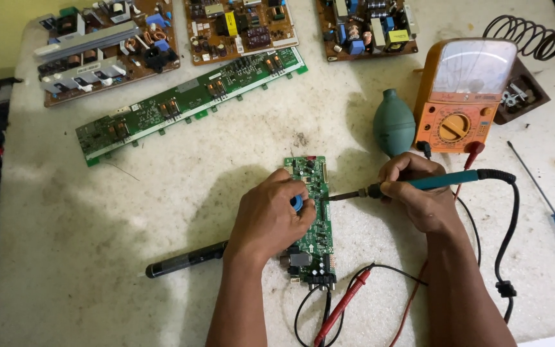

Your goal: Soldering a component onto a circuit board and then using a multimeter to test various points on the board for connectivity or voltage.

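Green circuit board (316, 222) half hidden under left hand (271, 218), blue object (297, 204) barely visible

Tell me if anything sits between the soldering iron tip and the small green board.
Nothing visible does. The iron in the right hand points its tip at the board edge; the left hand rests on the board's other side.

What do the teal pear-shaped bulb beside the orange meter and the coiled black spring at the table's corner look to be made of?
The teal pear-shaped bulb looks like soft rubber: matte, seamless, with a dull sheen. The coiled black spring looks like dark metal wire: thin, stiff, evenly wound loops, probably a stand on its brown base. Neither hand touches them.
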